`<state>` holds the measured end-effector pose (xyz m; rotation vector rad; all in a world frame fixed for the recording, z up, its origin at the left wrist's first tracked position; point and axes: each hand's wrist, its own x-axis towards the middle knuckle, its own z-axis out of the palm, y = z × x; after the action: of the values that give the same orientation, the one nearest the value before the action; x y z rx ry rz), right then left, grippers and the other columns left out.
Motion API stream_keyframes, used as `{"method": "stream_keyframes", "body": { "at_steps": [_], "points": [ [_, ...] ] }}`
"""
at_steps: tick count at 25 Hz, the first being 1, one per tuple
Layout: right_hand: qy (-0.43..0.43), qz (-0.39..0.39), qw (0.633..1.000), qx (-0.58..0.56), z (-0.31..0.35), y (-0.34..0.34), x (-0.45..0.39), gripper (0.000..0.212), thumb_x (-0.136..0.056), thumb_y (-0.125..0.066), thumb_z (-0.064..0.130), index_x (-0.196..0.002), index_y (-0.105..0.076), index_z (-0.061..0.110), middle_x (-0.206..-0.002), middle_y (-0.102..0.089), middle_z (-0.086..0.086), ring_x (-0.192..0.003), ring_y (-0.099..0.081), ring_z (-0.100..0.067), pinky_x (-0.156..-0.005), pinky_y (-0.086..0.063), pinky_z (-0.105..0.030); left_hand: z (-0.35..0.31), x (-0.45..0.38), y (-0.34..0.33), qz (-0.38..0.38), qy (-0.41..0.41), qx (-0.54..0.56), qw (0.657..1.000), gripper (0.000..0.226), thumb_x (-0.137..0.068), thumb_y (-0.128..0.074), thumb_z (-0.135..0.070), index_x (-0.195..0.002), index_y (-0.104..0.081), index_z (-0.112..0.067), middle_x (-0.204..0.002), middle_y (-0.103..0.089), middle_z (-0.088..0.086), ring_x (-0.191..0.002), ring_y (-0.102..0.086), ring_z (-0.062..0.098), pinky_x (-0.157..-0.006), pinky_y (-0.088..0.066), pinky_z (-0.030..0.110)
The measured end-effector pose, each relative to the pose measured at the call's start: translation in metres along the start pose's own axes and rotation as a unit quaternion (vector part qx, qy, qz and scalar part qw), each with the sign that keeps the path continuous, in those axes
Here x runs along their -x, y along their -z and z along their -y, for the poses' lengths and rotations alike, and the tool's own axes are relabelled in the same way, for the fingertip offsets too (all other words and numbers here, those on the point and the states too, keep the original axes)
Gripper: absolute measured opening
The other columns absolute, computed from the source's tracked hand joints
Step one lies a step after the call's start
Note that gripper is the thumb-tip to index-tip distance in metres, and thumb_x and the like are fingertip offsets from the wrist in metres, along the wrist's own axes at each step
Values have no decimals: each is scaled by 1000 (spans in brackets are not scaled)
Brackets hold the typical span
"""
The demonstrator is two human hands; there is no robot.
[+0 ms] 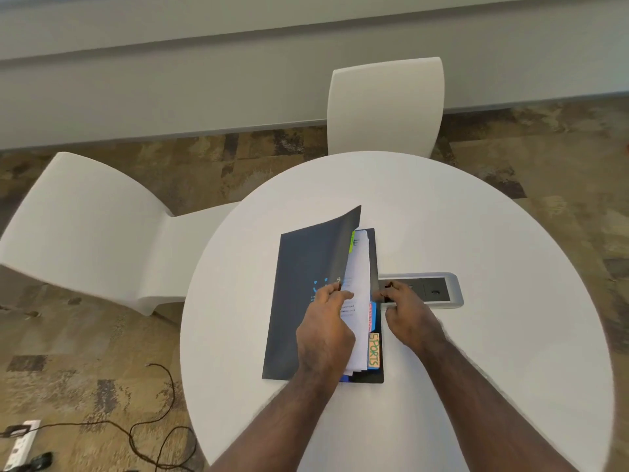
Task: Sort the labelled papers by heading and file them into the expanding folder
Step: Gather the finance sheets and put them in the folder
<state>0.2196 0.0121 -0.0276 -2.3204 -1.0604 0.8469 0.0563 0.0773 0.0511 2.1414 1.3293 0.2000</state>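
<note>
The left hand [325, 323] is lying over the open folder, its fingers curled and its thumb and fingertips pinching the edge of the white papers [357, 284] just where the dark front cover [306, 301] is meeting them. A small shiny thing is showing at the fingertips, too small to tell what it is. The right hand [412, 318] is resting at the folder's right edge with its fingers curled, gripping a small dark piece there that looks like the folder's clasp or strap, though the blur is making it hard to be sure.

The dark expanding folder [377, 260] is lying flat near the middle of the round white counter [476, 369], its front cover lifted and tilting up to the left. Inside, a stack of white printed sheets is sitting in the pockets. A yellow-green tab [352, 240] is sticking out near the far end of the stack, a red and blue tab [372, 316] is showing beside the right hand, and an orange label reading SPORTS [373, 350] is lying along the near right edge on a blue divider.

A grey power socket panel [432, 290] is set into the counter just beyond the right hand. Two white chairs [386, 107] are standing beside the counter, and a black cable [160, 434] and a white power strip [22, 444] are lying on the patterned carpet.
</note>
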Motion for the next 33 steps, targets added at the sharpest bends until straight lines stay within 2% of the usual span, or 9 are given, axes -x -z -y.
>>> {"method": "stream_keyframes", "body": {
  "at_steps": [2, 7, 11, 14, 18, 22, 25, 29, 33],
  "points": [
    [0, 31, 997, -70, 2, -2, 1, 28, -99, -47, 20, -120, -64, 29, -131, -49, 3, -113, -56, -18, -77, -58, -31, 4, 0, 4, -2, -2, 9, 1000, 43, -88, -50, -7, -125, -59, -28, -144, -47, -16, -109, -57, 7, -69, -47, 21],
    [-27, 12, 984, -174, 19, 0, 5, 29, -98, -46, 47, -102, -67, 29, -107, -57, 2, -89, -63, -9, -62, -49, -20, 5, 3, 8, -5, 11, 35, 999, 37, -91, -57, -12, -124, -57, -27, -144, -48, -14, -105, -60, 10, -74, -59, 31],
    [-94, -59, 990, -90, 34, -8, 1, 25, -94, -56, 39, -109, -67, 22, -117, -58, -2, -87, -66, -17, -77, -59, -40, 5, 6, 5, -2, 20, 39, 999, 35, -92, -59, -16, -124, -57, -29, -144, -48, -16, -105, -61, 9, -77, -59, 30],
    [-111, -79, 988, -78, 44, -15, 2, 28, -94, -56, 33, -116, -69, 22, -129, -58, -3, -88, -67, -19, -77, -59, -42, 8, 5, 4, 5, 24, 47, 999, 36, -91, -62, -22, -126, -56, -28, -145, -48, -14, -105, -63, 11, -79, -59, 28],
    [-94, -14, 995, -20, 44, -21, 6, 41, -97, -50, 39, -134, -60, 26, -159, -32, -1, -100, -69, -21, -78, -60, -41, 9, 3, 0, -8, 25, 43, 999, 34, -91, -60, -20, -125, -59, -28, -143, -49, -16, -107, -62, 10, -81, -59, 31],
    [-73, 43, 994, 75, 35, -25, 8, 47, -98, -45, 46, -141, -52, 30, -166, -11, 2, -121, -59, -21, -86, -53, -34, 7, 3, -7, -31, 18, 27, 999, 35, -88, -55, -12, -118, -62, -28, -140, -51, -20, -108, -59, 8, -78, -57, 31],
    [-52, -1, 998, 42, 22, -23, 12, 40, -97, -48, 44, -135, -56, 34, -160, -31, 3, -122, -57, -19, -87, -52, -37, 4, 1, -12, -25, 13, 24, 999, 35, -87, -57, -16, -119, -62, -29, -140, -51, -19, -108, -59, 6, -73, -53, 26],
    [-98, -164, 980, -63, 7, -13, 11, 26, -93, -58, 40, -114, -45, 34, -117, -70, 7, -92, -69, -20, -75, -59, -44, -3, -2, -27, 13, 13, 26, 999, 44, -84, -64, -26, -126, -54, -33, -140, -50, -16, -106, -59, 10, -67, -52, 21],
    [-89, -104, 991, -12, -4, -6, 2, 33, -92, -55, 48, -123, -53, 36, -112, -73, 7, -91, -70, -22, -77, -58, -42, -20, 2, -52, 38, 10, 18, 999, 57, -86, -65, -30, -137, -40, -36, -133, -52, -14, -109, -56, 12, -79, -53, 28]
  ]
}}
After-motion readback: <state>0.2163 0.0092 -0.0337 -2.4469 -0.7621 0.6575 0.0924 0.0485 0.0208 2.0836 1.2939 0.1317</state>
